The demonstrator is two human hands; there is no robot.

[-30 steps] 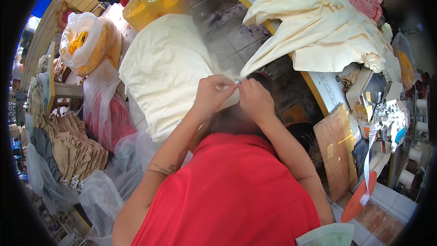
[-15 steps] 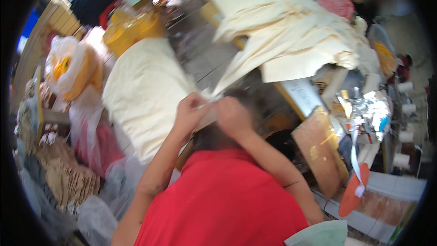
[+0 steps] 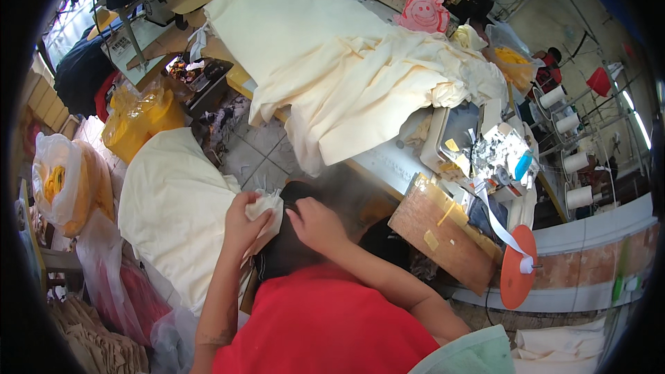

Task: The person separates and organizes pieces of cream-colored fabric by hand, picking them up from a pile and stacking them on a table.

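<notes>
Cream fabric (image 3: 176, 201) hangs in a large draped piece at my left, its gathered edge reaching my lap. My left hand (image 3: 244, 225) is closed on that edge, thumb and fingers pinching the bunched cloth. Just right of it, apart from the cloth, is my right hand (image 3: 318, 227), fingers curled and thumb near the index finger. Something small and dark shows at its fingertips against my dark lap; what it is I cannot make out. A larger heap of cream fabric (image 3: 374, 76) lies crumpled over the work table ahead.
To the right stand a sewing machine (image 3: 443, 138), a tilted wooden board (image 3: 443, 232) and an orange disc (image 3: 518, 266) with white tape. Thread cones (image 3: 568, 125) are racked beyond. Plastic bags (image 3: 69, 180) crowd the left. A pink-printed bag (image 3: 424, 3) sits at the back, near another person.
My hands were together at the cloth; now they are apart, the right one off it. The left still grips the edge, lower and further left in view. The view has swung and sharpened.
</notes>
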